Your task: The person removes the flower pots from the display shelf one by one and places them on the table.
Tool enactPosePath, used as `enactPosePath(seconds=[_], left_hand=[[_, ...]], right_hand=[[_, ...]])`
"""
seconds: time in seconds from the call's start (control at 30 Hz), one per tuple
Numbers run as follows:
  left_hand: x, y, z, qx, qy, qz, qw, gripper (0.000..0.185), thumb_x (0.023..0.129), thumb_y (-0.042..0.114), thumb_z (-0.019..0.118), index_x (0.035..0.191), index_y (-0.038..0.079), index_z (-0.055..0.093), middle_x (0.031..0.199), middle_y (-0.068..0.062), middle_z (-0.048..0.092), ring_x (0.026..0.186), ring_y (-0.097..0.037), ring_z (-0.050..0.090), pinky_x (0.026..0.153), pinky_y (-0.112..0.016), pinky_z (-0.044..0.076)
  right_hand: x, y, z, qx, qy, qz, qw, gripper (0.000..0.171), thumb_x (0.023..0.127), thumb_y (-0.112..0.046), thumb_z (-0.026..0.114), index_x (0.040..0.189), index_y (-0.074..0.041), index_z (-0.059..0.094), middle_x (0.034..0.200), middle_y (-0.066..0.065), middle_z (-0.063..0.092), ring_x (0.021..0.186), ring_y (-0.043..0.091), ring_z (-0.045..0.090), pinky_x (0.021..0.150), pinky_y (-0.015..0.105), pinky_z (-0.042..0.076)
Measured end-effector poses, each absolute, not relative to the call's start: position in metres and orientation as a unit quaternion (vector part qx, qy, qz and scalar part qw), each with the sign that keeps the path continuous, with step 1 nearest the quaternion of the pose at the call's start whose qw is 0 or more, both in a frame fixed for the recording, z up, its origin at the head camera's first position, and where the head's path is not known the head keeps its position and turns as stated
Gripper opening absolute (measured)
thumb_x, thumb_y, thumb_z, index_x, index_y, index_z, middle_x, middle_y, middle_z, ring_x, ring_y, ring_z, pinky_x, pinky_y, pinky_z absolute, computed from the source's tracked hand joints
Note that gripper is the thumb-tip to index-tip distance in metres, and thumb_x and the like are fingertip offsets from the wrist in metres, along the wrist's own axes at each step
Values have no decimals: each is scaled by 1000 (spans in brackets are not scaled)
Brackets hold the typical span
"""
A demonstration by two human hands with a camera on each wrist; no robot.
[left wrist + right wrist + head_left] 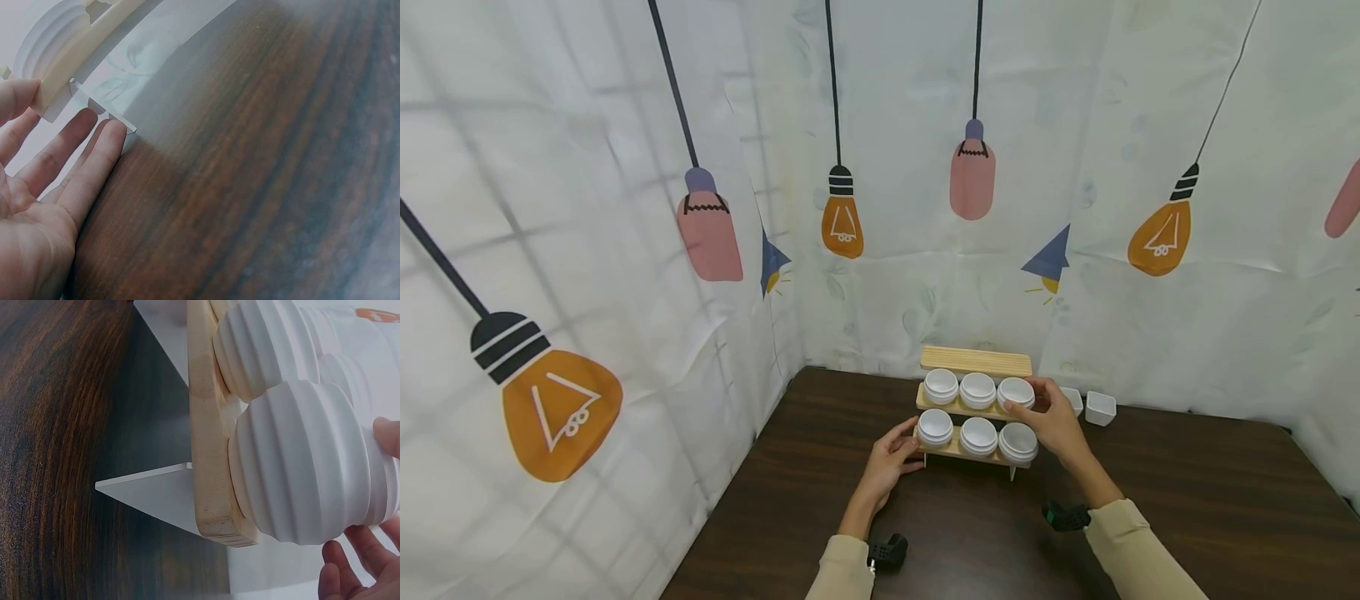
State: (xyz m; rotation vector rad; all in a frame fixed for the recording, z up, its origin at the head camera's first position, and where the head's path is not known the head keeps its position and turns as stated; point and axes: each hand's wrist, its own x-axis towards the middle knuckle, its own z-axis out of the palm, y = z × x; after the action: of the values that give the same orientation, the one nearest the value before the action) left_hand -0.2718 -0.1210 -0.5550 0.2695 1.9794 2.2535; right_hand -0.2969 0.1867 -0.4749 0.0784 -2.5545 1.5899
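Both hands at a three-tier wooden rack [975, 362] of ribbed white cups, centre frame.
Left hand [891, 460], fingers relaxed, steadies the lower left end; right hand [1054, 421] grasps the middle tier's rightmost cup [1016, 392].

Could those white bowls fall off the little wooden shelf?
Maybe. The shelf stands on thin legs, so a hard push from the left hand at its end could tip it. The bowls sit loose in their holes, side by side, so tugging the one under the right hand might knock its neighbour. Two small square cups sit just behind that hand and could get bumped.
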Motion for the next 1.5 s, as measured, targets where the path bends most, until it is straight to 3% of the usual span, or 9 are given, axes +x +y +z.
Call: enactPosePath(seconds=[0.7, 1.13, 1.5], left_hand=[[-272, -121, -554, 84, 661, 743, 68, 48, 106, 18, 58, 153, 11, 49, 122, -12, 68, 112, -29, 68, 94, -42, 62], [-272, -121, -554, 85, 657, 746, 68, 49, 106, 19, 58, 153, 10, 48, 121, -14, 67, 112, -27, 69, 94, -44, 62], [-272, -121, -555, 87, 656, 746, 69, 49, 106, 19, 58, 153, 10, 48, 122, -13, 67, 111, -26, 69, 94, -43, 62]], right_hand=[[-297, 186, -477, 21, -850, 521, 71, 72, 89, -43, 80, 144, -7, 48, 133, 17, 58, 117, 31, 58, 94, 30, 49], [-297, 189, -476, 29, -853, 516, 76, 71, 89, -41, 81, 143, -7, 50, 132, 18, 61, 115, 30, 60, 87, 23, 50], [-292, 192, -471, 26, -851, 520, 69, 71, 90, -39, 79, 145, -6, 49, 136, 19, 60, 113, 27, 57, 85, 24, 49]])
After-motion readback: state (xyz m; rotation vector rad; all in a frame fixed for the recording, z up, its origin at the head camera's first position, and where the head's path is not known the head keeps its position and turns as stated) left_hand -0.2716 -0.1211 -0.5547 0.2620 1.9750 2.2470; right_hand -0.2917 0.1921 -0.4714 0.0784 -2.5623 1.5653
